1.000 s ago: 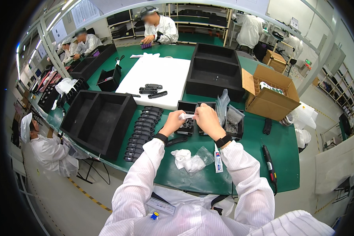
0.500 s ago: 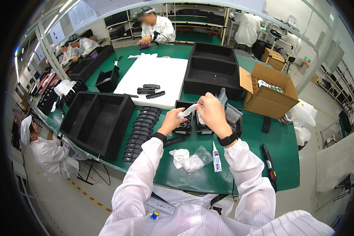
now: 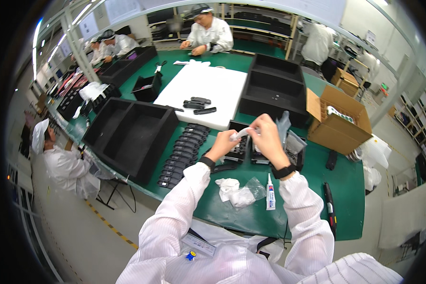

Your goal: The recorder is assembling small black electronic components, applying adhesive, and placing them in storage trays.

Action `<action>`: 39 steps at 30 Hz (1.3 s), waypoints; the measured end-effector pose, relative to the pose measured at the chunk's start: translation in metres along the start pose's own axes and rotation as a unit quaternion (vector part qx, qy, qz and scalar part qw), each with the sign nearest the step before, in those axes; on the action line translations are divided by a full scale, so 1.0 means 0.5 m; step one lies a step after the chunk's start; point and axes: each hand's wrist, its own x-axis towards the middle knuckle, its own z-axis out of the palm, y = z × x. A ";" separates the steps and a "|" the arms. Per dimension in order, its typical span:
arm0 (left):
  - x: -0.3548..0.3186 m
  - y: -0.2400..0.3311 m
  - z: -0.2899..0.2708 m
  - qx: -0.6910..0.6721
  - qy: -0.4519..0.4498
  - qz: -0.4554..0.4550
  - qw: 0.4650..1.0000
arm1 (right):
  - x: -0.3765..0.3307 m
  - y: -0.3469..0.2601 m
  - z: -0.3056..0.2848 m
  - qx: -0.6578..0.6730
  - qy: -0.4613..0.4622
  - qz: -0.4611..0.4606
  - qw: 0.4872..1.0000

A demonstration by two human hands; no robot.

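Observation:
Between my two hands a thin whitish strip, perhaps plastic or tape, is stretched above small black bins. My left hand pinches its left end, and my right hand grips the other end between thumb and fingers. What exactly the strip is cannot be made out. To the left, a column of black curved handle-like parts lies side by side on the green table. Below my hands are a crumpled white cloth, a clear plastic bag and a white-and-blue tube.
A white foam board bears several black parts. Large black divided trays flank it, with an open cardboard box at the right. A black electric screwdriver lies near the right edge. Across the table sits a co-worker.
The view has shifted, so the table appears slightly farther right. Both hands keep hold of the strip, with the right fingers slightly repositioned. The co-worker opposite no longer holds the purple item.

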 end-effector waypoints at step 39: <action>-0.002 -0.041 0.008 -0.048 -0.050 -0.045 0.997 | 0.004 -0.073 -0.077 0.290 0.033 0.076 0.954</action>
